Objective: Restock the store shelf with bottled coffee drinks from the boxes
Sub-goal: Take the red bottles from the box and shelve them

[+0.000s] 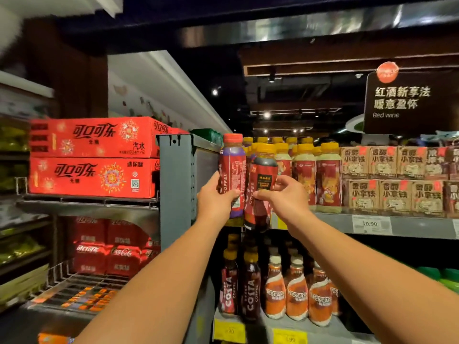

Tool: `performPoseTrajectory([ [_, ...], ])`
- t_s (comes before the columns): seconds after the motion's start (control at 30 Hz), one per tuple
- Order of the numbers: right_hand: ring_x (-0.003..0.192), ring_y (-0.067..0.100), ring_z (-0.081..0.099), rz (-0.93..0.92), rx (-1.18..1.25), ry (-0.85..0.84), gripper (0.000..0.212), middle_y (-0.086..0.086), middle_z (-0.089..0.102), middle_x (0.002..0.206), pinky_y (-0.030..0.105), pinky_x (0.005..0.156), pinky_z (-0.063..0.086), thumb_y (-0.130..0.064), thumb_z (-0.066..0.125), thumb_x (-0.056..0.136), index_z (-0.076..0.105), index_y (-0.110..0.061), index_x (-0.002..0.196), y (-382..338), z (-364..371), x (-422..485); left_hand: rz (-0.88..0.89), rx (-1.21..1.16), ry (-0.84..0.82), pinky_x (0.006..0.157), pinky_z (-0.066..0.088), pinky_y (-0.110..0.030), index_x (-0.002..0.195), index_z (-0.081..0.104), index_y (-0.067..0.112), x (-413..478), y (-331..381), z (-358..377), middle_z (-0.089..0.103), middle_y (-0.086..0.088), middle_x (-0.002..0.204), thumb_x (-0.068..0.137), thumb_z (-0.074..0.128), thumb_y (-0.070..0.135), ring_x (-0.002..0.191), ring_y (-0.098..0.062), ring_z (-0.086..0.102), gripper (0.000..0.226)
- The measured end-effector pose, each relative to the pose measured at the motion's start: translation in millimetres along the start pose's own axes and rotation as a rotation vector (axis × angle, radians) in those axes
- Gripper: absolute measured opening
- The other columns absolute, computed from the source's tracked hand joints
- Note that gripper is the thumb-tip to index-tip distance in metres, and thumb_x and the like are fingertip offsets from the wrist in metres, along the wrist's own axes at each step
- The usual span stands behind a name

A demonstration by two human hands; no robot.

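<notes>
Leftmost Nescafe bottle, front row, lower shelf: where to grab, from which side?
Probably the tapered shoulder just under the cap of the leftmost Nescafe bottle, coming from the front. It stands upright, its body close between a Costa bottle and a second Nescafe bottle; space opens only where the shoulders narrow.

Bottles (305, 170) on shelf (422, 225); cartons (392, 180) right; soda boxes (92, 157) left.

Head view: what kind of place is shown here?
Probably a supermarket drinks aisle: price tags on the shelf edge, rows of coffee bottles, stacked cola cartons and a hanging "Red wine" sign.
</notes>
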State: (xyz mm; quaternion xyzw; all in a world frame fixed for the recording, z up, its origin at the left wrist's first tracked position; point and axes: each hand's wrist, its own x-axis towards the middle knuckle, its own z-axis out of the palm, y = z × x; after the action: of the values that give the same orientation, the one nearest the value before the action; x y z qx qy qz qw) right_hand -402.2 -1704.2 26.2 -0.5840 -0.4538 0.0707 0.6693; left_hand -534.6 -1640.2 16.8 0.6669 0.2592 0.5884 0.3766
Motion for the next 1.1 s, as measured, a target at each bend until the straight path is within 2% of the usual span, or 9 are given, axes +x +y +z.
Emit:
performPoseTrajectory([
  [0.1,0.079,0.005,0.056,-0.005,0.004,0.022,0.074,-0.002,0.059,0.106,0.018,0.060,0.041,-0.020,0.085,0.066,0.051,-0.011,0.131,-0.2,4.7,7.5,0.034,0.071,0.041,0.083,0.054,-0.036,0.106,0.057,0.035,17.3,2.8,2.4,0.064,0.019,0.085,0.081,0.071,0.011,0.084,-0.006,0.064,0.037],
  [0.2,0.094,0.017,0.059,-0.011,-0.028,0.059,0.074,0.006,0.061,0.114,0.028,0.077,0.048,-0.024,0.085,0.065,0.053,-0.010,0.130,-0.3,6.7,14.3,0.036,0.157,0.122,0.081,0.053,-0.035,0.113,0.060,0.024,30.1,3.7,9.8,0.067,0.006,0.096,0.079,0.074,0.017,0.090,-0.014,0.065,0.038],
  [0.3,0.099,0.021,0.059,-0.016,-0.064,0.102,0.074,0.005,0.060,0.110,0.034,0.084,0.050,-0.025,0.085,0.065,0.052,-0.010,0.130,1.6,6.4,21.3,-0.010,0.191,0.194,0.083,0.053,-0.038,0.115,0.059,0.016,38.0,1.6,22.0,0.066,-0.003,0.112,0.080,0.074,0.024,0.101,-0.020,0.063,0.038],
  [0.43,0.105,0.022,0.059,0.005,-0.085,0.118,0.072,0.007,0.061,0.117,0.042,0.093,0.050,-0.026,0.084,0.066,0.053,-0.010,0.130,8.5,2.7,30.3,-0.043,0.253,0.258,0.076,0.049,-0.037,0.115,0.058,0.015,53.7,-4.1,29.4,0.062,-0.006,0.114,0.079,0.074,0.026,0.103,-0.023,0.061,0.041],
  [0.63,0.099,0.014,0.051,-0.022,-0.080,0.129,0.080,0.003,0.056,0.121,0.024,0.079,0.044,-0.025,0.083,0.069,0.045,-0.012,0.137,15.3,-1.1,37.1,-0.051,0.407,0.276,0.073,0.043,-0.035,0.119,0.054,0.015,69.6,-15.9,38.9,0.056,-0.007,0.116,0.076,0.076,0.032,0.104,-0.028,0.057,0.051],
  [0.73,0.097,0.013,0.051,-0.031,-0.071,0.117,0.080,0.003,0.056,0.124,0.014,0.061,0.038,-0.024,0.083,0.069,0.046,-0.012,0.138,16.3,-0.4,39.5,-0.059,0.452,0.266,0.077,0.044,-0.040,0.121,0.052,0.016,73.3,-22.1,42.7,0.055,-0.006,0.116,0.076,0.077,0.034,0.103,-0.029,0.056,0.055],
  [0.8,0.098,0.015,0.054,-0.027,-0.068,0.107,0.077,0.004,0.058,0.122,0.018,0.063,0.042,-0.024,0.083,0.069,0.049,-0.012,0.136,16.5,0.4,40.9,-0.061,0.468,0.257,0.077,0.044,-0.040,0.120,0.052,0.016,77.1,-24.2,44.8,0.055,-0.005,0.116,0.074,0.077,0.037,0.102,-0.028,0.057,0.056],
  [0.93,0.102,0.018,0.059,-0.011,-0.078,0.105,0.070,0.004,0.061,0.118,0.033,0.082,0.052,-0.026,0.083,0.068,0.054,-0.014,0.130,17.3,0.7,43.1,-0.044,0.482,0.222,0.072,0.040,-0.036,0.117,0.053,0.017,82.1,-24.7,52.5,0.057,-0.003,0.114,0.072,0.079,0.039,0.100,-0.027,0.058,0.057],
  [1.1,0.096,0.015,0.056,-0.022,-0.065,0.126,0.071,0.001,0.059,0.111,0.020,0.065,0.043,-0.026,0.083,0.067,0.052,-0.012,0.130,18.9,-0.5,43.9,-0.042,0.486,0.184,0.069,0.037,-0.035,0.118,0.049,0.019,84.3,-32.7,56.1,0.057,-0.002,0.115,0.070,0.080,0.038,0.102,-0.027,0.058,0.060],
])
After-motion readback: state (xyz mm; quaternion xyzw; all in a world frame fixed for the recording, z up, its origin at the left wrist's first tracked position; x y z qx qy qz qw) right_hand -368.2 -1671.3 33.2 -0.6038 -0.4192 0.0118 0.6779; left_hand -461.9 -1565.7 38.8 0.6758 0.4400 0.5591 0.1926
